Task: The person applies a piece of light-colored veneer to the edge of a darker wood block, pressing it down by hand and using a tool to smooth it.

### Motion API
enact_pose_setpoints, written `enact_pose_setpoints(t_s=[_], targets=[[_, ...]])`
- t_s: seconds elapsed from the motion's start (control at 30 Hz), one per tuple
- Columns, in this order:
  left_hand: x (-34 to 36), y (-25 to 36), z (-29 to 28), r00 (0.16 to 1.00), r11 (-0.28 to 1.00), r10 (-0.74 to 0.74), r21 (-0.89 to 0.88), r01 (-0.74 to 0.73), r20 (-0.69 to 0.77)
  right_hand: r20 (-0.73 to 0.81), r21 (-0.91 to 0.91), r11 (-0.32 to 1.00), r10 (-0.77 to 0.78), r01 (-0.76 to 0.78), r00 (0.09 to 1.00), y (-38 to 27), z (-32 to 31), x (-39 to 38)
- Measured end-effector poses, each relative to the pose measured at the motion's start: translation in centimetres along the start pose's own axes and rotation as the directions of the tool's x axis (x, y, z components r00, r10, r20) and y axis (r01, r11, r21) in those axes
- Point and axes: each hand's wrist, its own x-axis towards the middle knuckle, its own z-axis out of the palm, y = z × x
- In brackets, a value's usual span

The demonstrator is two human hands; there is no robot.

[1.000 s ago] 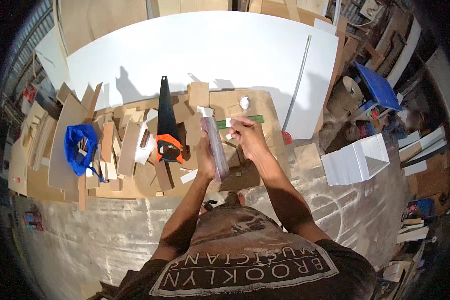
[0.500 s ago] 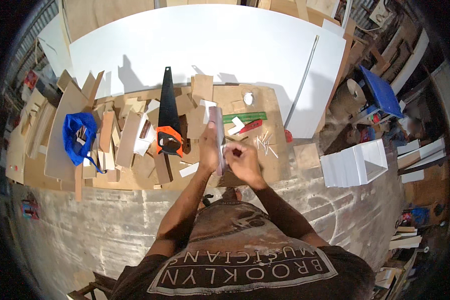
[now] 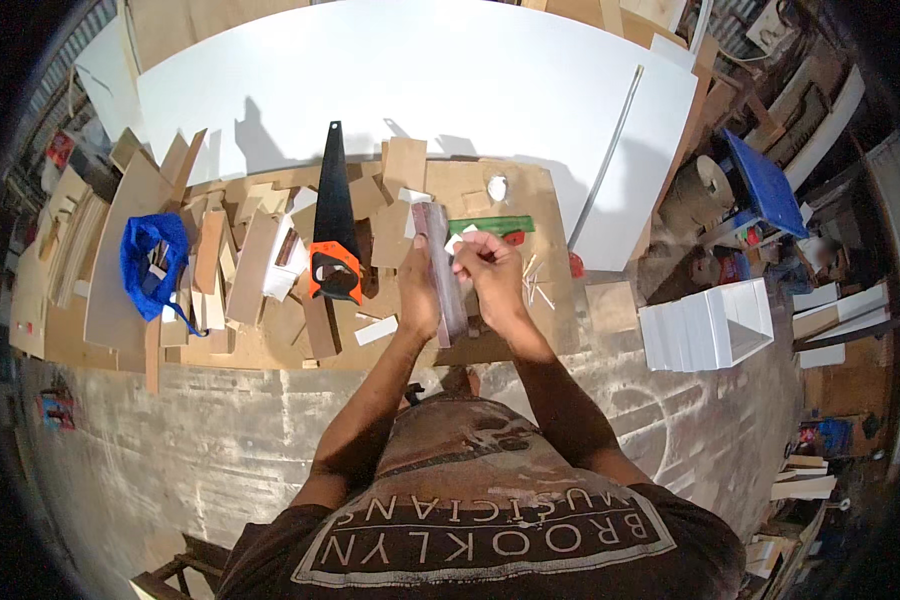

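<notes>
My left hand (image 3: pixel 419 295) grips a long, greyish-purple block (image 3: pixel 441 280), held upright in the picture over the worktable (image 3: pixel 560 335). My right hand (image 3: pixel 492 282) is closed in a pinch against the block's right side; what its fingertips hold is too small and covered to make out. Just beyond it lie white scraps, a green strip (image 3: pixel 500 225) and a red item (image 3: pixel 515 238), partly hidden, with thin pale sticks (image 3: pixel 535 290) to the right. An orange-and-black handsaw (image 3: pixel 330 255) rests left of my hands.
A large white board (image 3: pixel 390 60) spans the back. Wood offcuts (image 3: pixel 250 270) and a blue bag (image 3: pixel 150 265) crowd the left. A white open box (image 3: pixel 695 325), a cardboard roll (image 3: pixel 700 190) and a blue tilted panel (image 3: pixel 765 180) are at the right.
My right hand moved down from the green strip to the block half a second ago, and is now slightly higher along it. The table appears higher in the picture.
</notes>
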Motion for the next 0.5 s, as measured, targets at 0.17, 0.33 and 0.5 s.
enact_pose_setpoints(t_s=[0.17,0.33,0.5], targets=[[0.0,0.8,0.4,0.999,0.998,-0.023,0.055,0.025,-0.031,0.045,-0.183,0.983,-0.016,0.024,0.999,0.4,0.1,-0.2],[1.1,0.6,-0.8,0.997,0.988,0.071,0.135,-0.076,0.042,0.082,-0.364,0.922,-0.107,0.130,0.991,0.9,-0.3,-0.6],[0.3,0.9,0.4,0.996,0.947,0.085,0.312,-0.076,-0.014,0.016,-0.265,0.960,0.101,-0.093,0.995,0.5,-0.2,-3.4]])
